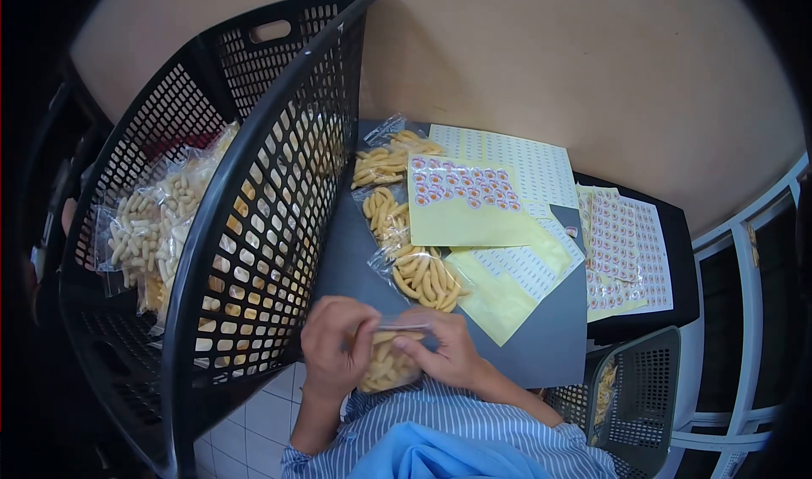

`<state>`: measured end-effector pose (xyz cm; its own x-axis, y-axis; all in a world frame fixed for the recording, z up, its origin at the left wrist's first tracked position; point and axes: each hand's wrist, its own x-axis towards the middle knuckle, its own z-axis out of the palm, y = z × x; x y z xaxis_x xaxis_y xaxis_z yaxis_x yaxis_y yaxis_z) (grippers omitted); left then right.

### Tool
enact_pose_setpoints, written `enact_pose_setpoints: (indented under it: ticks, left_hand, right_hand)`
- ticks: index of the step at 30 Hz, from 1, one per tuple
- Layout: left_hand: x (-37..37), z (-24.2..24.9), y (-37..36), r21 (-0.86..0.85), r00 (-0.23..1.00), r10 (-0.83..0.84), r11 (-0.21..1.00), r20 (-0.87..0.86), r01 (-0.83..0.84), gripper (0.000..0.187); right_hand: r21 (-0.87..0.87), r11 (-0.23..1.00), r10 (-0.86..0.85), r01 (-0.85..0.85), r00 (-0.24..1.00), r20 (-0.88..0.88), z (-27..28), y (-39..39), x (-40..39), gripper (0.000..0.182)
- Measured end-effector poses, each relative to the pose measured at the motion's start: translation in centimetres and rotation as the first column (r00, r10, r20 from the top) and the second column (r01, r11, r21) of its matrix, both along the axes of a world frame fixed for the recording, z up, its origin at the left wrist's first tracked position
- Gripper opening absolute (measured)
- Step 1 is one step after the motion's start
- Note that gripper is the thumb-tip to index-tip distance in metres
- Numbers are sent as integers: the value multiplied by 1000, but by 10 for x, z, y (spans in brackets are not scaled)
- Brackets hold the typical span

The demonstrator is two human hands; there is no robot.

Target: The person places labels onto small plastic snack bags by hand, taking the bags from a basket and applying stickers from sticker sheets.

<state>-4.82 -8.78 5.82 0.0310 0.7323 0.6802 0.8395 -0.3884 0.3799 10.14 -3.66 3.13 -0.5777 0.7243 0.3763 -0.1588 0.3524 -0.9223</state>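
At the near edge of the grey table [541, 344], a clear bag of pale curved snacks [387, 367] is held between both hands. My left hand [337, 344] pinches the bag's top at its left corner. On the other side, my right hand [441, 348] grips the upper right part with thumb and fingers. Just beyond lie filled snack bags [427, 278], and a yellow sheet with round orange-and-white stickers [461, 217] rests beside them.
A large black perforated basket [190, 259] with packed bags [156, 225] stands at the left. More sticker sheets [622, 250] lie at the right, above a dark green basket [639, 386]. A beige wall [541, 47] rises behind.
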Motion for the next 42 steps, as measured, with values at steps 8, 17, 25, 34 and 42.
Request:
enact_pose_setpoints:
  ticks: [8,17,25,34,42]
  left_hand:
    - [43,1,39,-120,450,-146,850,881,512,54]
    - [68,1,77,31,427,-347,805,835,592,46]
    - [73,-5,102,93,439,-354,854,826,512,47]
    - [71,-29,117,-17,473,-221,894,853,448,47]
    - [75,-39,119,3,479,-240,896,844,443,45]
  right_hand:
    - [31,939,-341,342,939,-39,15,15,39,12]
    - [76,873,-469,481,873,-136,29,35,61,10]
    - [127,869,-463,478,877,-130,23,67,57,7]
    - [13,880,-469,475,873,-133,0,85,49,8]
    - [35,860,-502,509,857,-116,-12,85,51,7]
